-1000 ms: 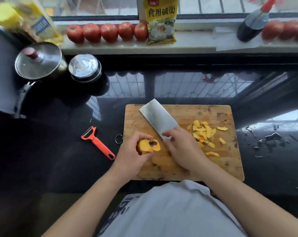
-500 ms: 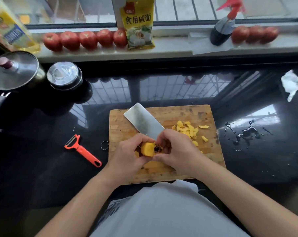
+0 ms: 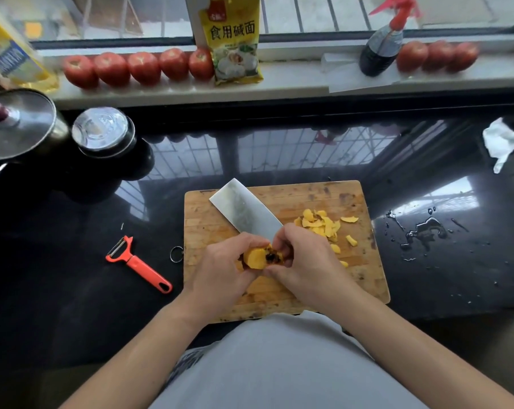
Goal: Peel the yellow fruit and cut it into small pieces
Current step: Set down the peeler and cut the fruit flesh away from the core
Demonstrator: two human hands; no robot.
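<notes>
Over the cutting board (image 3: pixel 350 199), both hands grip the yellow fruit (image 3: pixel 257 256).

From the head view, the left hand (image 3: pixel 223 270) cups the peeled fruit from below, fingers wrapped round it, while the right hand (image 3: pixel 303 261) pinches at its dark centre. Cleaver (image 3: pixel 244 212) lies flat on the board just behind the hands, yellow peelings (image 3: pixel 323 224) sit piled to the right, and an orange peeler (image 3: pixel 137 264) rests on the black counter (image 3: pixel 72 290) to the left.
</notes>
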